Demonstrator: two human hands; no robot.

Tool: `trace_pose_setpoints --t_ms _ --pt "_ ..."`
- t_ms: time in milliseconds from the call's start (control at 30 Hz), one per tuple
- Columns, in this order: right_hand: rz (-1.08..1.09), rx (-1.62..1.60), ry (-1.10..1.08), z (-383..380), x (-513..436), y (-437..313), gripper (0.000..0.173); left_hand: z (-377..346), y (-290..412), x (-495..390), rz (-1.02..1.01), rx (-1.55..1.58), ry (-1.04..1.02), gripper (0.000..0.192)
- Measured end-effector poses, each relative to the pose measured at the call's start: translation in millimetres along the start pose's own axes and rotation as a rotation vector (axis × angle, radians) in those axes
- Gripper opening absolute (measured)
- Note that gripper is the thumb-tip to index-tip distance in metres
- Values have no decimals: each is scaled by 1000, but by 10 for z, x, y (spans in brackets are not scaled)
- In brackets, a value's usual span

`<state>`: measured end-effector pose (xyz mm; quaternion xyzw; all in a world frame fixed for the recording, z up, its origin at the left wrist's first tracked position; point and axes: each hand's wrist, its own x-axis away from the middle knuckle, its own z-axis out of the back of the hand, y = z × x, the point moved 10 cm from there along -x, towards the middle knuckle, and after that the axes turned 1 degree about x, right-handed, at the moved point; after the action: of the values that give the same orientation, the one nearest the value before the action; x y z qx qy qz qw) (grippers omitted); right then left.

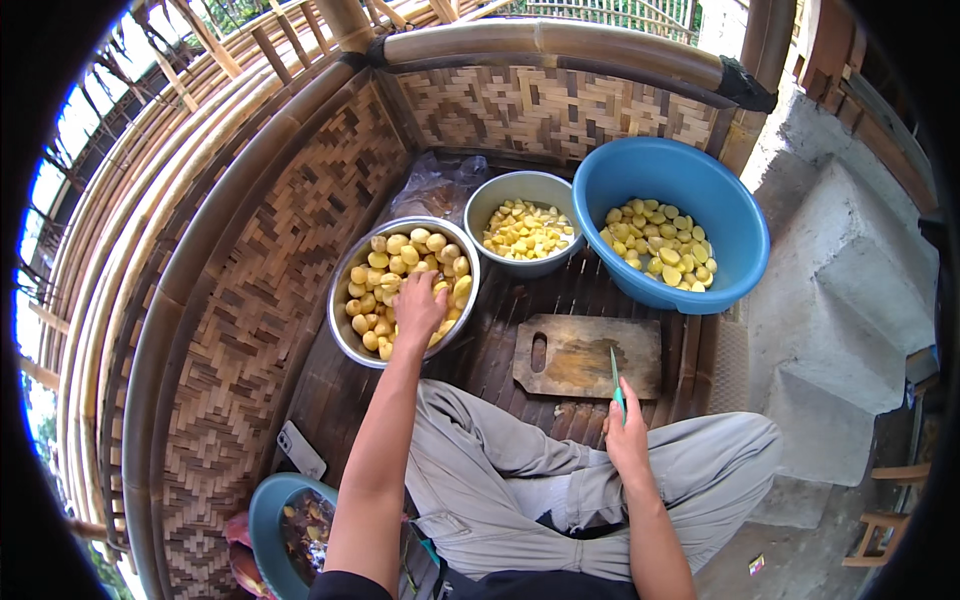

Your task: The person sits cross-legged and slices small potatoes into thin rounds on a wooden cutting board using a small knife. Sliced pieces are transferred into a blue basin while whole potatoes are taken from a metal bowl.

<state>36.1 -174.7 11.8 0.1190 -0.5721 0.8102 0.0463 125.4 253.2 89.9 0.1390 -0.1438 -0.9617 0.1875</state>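
Note:
My left hand (420, 304) reaches into a metal bowl (339, 330) of whole peeled potatoes (367, 304); its fingertips are among them, and whether they grip one is hidden. In my right hand (627, 431) is a small knife (618, 390) with a green handle, its blade pointing up over the right part of a wooden cutting board (589, 367). The board lies flat, stained and wet in its middle. Behind it, a grey metal pot (525, 264) holds small cut yellow pieces (525, 231). A large blue plastic basin (731, 225) at the right holds halved potatoes (664, 244).
Woven bamboo walls (555, 105) enclose the slatted floor. A clear plastic bag (439, 187) lies behind the bowl. At lower left are a smartphone (301, 450) and a teal basin (262, 517) with scraps. Concrete steps (847, 300) stand at the right.

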Motion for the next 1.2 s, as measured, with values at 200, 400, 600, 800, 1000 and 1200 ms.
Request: trace_pose_setpoints --t_ms 200,400,600,800,1000,1200 --pt "-33 13 12 0 -3 30 47 141 -826 92 97 -234 -7 54" --pt "-27 63 14 6 3 36 47 143 -1118 -3 69 -168 -5 62" --pt "-26 101 24 16 -2 32 47 112 -1128 -126 20 52 99 62" --pt "-100 99 0 4 14 55 47 64 -1214 -198 187 170 169 61" --pt "-55 115 25 1 22 -16 46 75 -1192 -221 347 121 164 51" --pt "-84 160 18 15 17 58 47 24 -1116 -213 245 155 186 41"
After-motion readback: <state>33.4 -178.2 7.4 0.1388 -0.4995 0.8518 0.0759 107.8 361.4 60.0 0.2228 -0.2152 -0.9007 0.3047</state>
